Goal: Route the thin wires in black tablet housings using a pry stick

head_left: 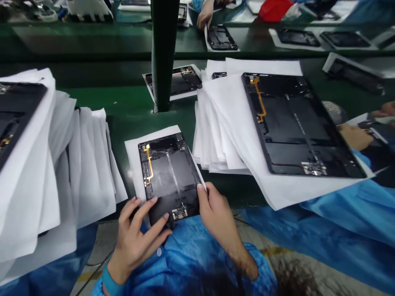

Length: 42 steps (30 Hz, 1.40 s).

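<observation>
left hand (140, 238), right hand (217, 211) on one casing (163, 174), perhaps two paper stacks (220, 144)

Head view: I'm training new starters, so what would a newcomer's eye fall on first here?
Probably the black panel with its gold-coloured strip, near the middle, touched by the left hand and right hand. Next, the left stack and right stack of white sheets, each with another dark panel on top. A red item at the top, right of centre, also stands out.
</observation>
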Available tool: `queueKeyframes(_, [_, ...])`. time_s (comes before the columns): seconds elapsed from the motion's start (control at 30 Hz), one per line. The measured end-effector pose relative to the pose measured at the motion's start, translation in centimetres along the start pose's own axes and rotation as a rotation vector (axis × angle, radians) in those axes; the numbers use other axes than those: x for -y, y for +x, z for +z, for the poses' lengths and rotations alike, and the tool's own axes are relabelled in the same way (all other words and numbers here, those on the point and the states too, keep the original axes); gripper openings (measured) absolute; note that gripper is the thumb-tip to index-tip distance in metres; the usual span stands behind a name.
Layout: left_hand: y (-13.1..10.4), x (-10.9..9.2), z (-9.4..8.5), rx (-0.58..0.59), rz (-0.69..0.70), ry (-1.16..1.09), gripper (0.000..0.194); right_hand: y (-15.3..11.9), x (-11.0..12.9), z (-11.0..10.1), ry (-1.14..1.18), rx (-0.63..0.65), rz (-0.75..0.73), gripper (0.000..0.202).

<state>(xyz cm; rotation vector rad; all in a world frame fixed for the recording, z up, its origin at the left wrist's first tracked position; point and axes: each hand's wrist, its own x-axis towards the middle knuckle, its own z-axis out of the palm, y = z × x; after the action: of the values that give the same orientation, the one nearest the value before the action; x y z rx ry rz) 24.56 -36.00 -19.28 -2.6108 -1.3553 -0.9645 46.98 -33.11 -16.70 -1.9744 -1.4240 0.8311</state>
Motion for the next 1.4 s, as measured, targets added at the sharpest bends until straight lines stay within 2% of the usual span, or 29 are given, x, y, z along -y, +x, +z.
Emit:
queueKeyframes(0.13, [-0.6, 1.0, 0.1, -0.061, -0.040, -0.055, 0.036, 0.9, 0.8, 0.7, -0.004, 0.062, -0.003, 0.032])
queueKeyframes(0.23, [-0.4, 1.7, 0.0, -0.096, -0.066, -0.079, 0.037, 1.5, 0.7, 0.5, -0.095, 0.096, -0.050, 0.033])
queueKeyframes(0.4, [0.2, 2.0, 0.4, -0.077, -0.061, -0.077, 0.031, 2.0, -1.1, -0.2, -0.221, -0.015, -0.164, 0.027])
queueKeyframes(0.63, [1.4, 2.3, -0.2, -0.039, 0.010, -0.116, 0.027, 1.5, -3.0, -0.6, -0.027, -0.129, -0.338, 0.014])
queueKeyframes(0.73, [2.5, 2.0, -0.1, -0.010, 0.032, -0.177, 0.030, 1.5, -3.4, -0.6, 0.013, -0.081, -0.493, 0.009])
queueKeyframes(0.87, [4.2, 1.3, 1.2, 0.122, 0.096, -0.232, 0.031, 1.9, -3.6, -0.8, 0.008, 0.039, -0.611, 0.015])
queueKeyframes(0.97, [4.7, 1.0, 2.4, 0.137, 0.147, -0.239, 0.029, 2.1, -3.5, -1.1, 0.004, 0.112, -0.622, 0.020])
queueKeyframes(1.07, [4.3, 1.2, 2.8, 0.120, 0.156, -0.274, 0.026, 2.2, -3.1, -1.5, -0.008, 0.203, -0.490, 0.026])
queueKeyframes(1.17, [3.8, 1.4, 2.6, 0.160, 0.104, -0.255, 0.029, 2.3, -2.5, -1.6, -0.031, 0.258, -0.385, 0.030])
queueKeyframes(1.27, [3.7, 1.3, 2.5, 0.216, 0.082, -0.178, 0.030, 2.3, -2.1, -1.2, -0.067, 0.251, -0.465, 0.022])
queueKeyframes(1.4, [3.9, 1.0, 2.5, 0.215, 0.105, -0.160, 0.028, 2.1, -2.2, -0.6, -0.078, 0.194, -0.529, 0.013])
